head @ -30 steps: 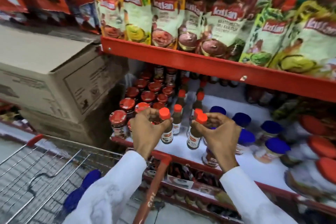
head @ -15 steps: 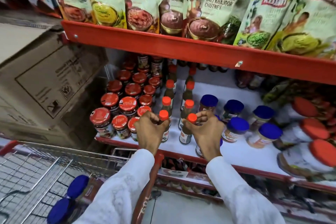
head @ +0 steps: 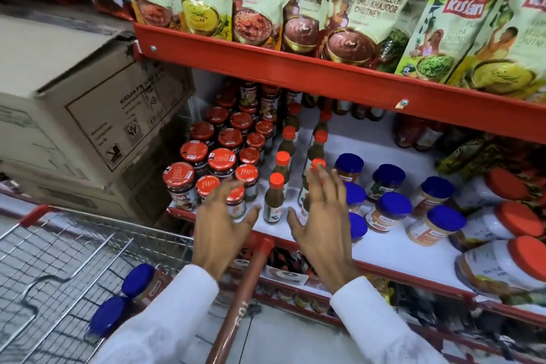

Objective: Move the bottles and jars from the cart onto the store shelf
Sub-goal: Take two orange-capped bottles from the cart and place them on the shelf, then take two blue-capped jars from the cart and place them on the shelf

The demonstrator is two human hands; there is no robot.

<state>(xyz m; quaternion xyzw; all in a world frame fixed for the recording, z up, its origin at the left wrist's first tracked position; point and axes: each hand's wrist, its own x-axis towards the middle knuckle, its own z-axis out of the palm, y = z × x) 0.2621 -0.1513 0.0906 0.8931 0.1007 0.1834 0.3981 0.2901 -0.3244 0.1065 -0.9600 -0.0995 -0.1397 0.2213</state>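
Blue-lidded jars (head: 130,295) lie on their sides in the cart (head: 59,260), down-left; your left hand (head: 220,221) is nearer. Both hands empty, right hand (head: 320,216) splayed too.

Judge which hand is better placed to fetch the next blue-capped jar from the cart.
Left, probably. Both hands are open and empty; the left hand is on the same side as the blue-capped jars in the cart, while the right hand is over the shelf.

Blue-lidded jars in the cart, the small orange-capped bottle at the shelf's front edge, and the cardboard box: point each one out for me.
Blue-lidded jars in the cart (head: 138,279): head view, on the upper jar's lid.
Small orange-capped bottle (head: 276,180): head view, on its cap.
Cardboard box (head: 97,115): head view, on its printed side.
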